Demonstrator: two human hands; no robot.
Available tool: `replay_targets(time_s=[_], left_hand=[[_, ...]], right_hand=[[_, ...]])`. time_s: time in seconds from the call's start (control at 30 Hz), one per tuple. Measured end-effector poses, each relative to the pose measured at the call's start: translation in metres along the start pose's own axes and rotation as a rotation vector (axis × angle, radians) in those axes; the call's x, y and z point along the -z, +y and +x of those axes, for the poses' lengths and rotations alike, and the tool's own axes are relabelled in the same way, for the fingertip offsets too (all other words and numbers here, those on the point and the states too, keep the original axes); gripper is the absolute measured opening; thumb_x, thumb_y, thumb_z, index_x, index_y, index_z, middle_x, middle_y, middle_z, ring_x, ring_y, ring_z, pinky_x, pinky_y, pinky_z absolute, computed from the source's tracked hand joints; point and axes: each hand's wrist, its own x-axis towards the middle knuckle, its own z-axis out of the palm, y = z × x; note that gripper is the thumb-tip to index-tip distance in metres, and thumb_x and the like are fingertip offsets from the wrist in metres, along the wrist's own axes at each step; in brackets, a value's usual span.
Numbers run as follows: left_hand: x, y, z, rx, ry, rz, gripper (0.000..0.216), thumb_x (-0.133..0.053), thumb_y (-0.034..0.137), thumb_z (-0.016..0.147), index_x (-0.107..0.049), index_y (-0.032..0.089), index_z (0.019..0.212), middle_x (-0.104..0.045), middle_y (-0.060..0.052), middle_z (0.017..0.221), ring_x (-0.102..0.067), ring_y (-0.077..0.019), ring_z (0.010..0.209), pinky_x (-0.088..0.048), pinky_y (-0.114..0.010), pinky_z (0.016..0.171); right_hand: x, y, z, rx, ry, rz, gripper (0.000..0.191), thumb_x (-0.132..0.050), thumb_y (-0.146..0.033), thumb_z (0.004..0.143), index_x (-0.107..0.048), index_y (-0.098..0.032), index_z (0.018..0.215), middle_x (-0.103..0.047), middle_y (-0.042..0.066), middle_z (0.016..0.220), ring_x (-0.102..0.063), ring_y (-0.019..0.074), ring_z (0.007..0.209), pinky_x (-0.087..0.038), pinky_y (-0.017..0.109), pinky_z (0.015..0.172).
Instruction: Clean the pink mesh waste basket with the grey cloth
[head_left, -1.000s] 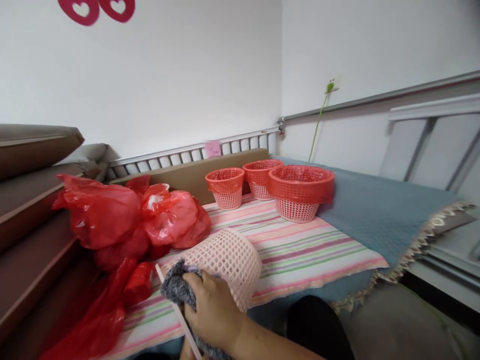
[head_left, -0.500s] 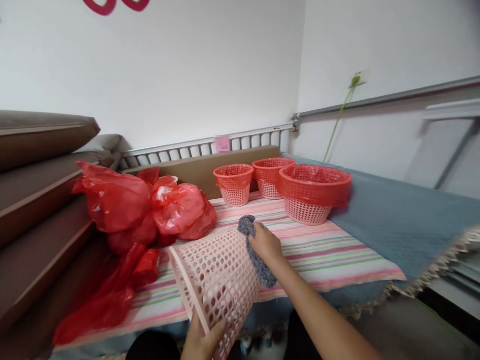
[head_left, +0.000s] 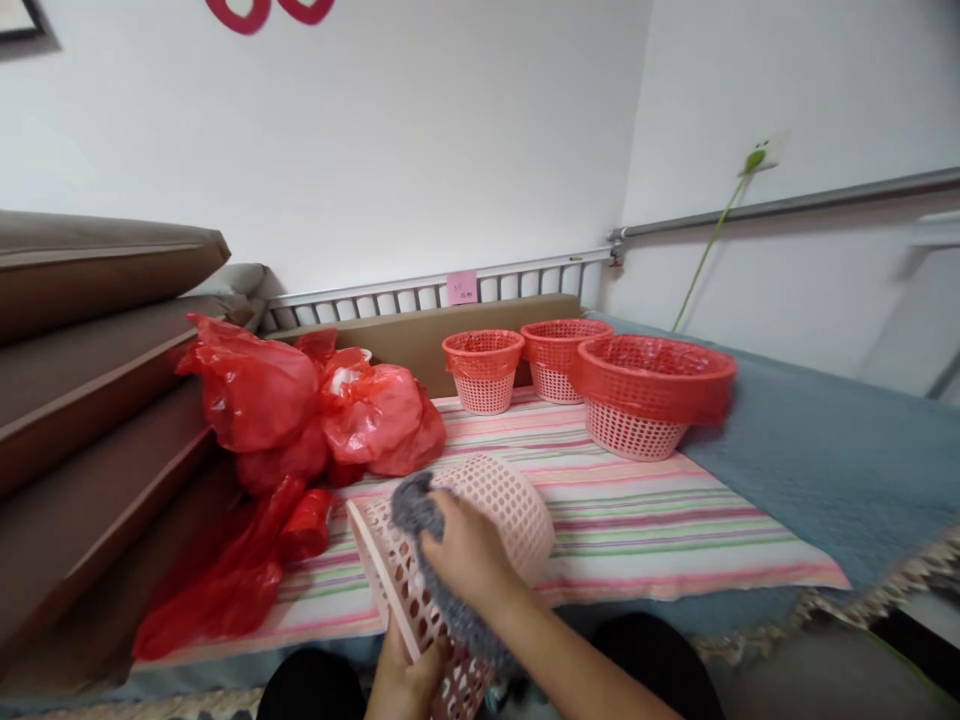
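A pale pink perforated plastic basket (head_left: 517, 500) lies tipped on its side at the near edge of the striped cloth, its rim toward the left. My left hand (head_left: 409, 675) grips that rim from below, thumb on the outer wall. With my right hand (head_left: 469, 545) I hold a grey cleaning cloth (head_left: 416, 505) against the basket's side, close to the rim. The cloth hangs down over the wall, and my right fingertips are partly hidden by it.
Three similar baskets lined with red bags, a small one (head_left: 484, 375), another (head_left: 559, 350) and a larger one (head_left: 637, 430), stand behind. Stuffed red plastic bags (head_left: 375, 415) and a red roll (head_left: 307, 525) lie left, beside stacked brown cushions (head_left: 97, 380). Striped cloth (head_left: 637, 520) covers the surface.
My right hand has moved the grey cloth leftward along the basket, from near its base to near the rim. My left hand keeps its grip. The view has shifted slightly left.
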Motion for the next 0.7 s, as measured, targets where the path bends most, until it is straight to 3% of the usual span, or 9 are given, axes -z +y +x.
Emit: replay_targets(time_s=[0.13,0.27,0.33,0.53,0.7], left_hand=[[0.016,-0.010,0.005,-0.022,0.030,0.119,0.081,-0.082,0.027,0.050,-0.049,0.015,0.122,-0.075,-0.011,0.092,-0.068,-0.0317,0.092,-0.052,-0.037,0.081],[0.021,-0.018,0.006,-0.027,0.013,0.083,0.083,-0.084,0.032,0.049,-0.048,0.018,0.122,-0.075,-0.011,0.093,-0.068,-0.0333,0.094,-0.052,-0.040,0.084],[0.020,-0.022,0.005,-0.017,0.018,0.069,0.082,-0.084,0.037,0.049,-0.050,0.019,0.121,-0.073,-0.012,0.100,-0.063,-0.0361,0.106,-0.049,-0.043,0.091],[0.014,-0.017,-0.002,-0.016,-0.053,0.249,0.069,-0.081,0.039,0.056,-0.059,0.016,0.117,-0.073,-0.015,0.106,-0.055,-0.0381,0.118,-0.038,-0.045,0.105],[0.003,-0.001,-0.010,0.037,-0.202,0.196,0.064,-0.078,0.033,0.062,-0.059,0.017,0.121,-0.069,-0.016,0.116,-0.055,-0.0369,0.119,-0.038,-0.047,0.106]], right_hand=[[-0.011,-0.032,-0.024,0.193,-0.038,0.055,0.038,-0.057,-0.026,0.076,-0.056,-0.028,0.114,-0.064,0.002,0.106,-0.060,0.0198,0.095,-0.041,0.028,0.082],[-0.007,-0.014,-0.016,0.203,-0.016,0.008,0.040,-0.056,-0.027,0.078,-0.053,-0.029,0.118,-0.062,0.003,0.108,-0.059,0.0199,0.097,-0.042,0.028,0.083],[0.002,0.011,0.000,0.124,0.024,-0.084,0.041,-0.054,-0.026,0.078,-0.053,-0.028,0.119,-0.062,0.005,0.109,-0.059,0.0207,0.098,-0.042,0.029,0.082],[0.042,0.103,0.050,-0.366,0.151,-0.344,0.037,-0.047,-0.025,0.083,-0.052,-0.019,0.119,-0.063,0.012,0.105,-0.062,0.0248,0.094,-0.043,0.032,0.073],[0.052,0.125,0.058,-0.443,0.117,-0.336,0.037,-0.046,-0.029,0.083,-0.052,-0.017,0.118,-0.065,0.014,0.106,-0.063,0.0270,0.095,-0.043,0.033,0.072]])
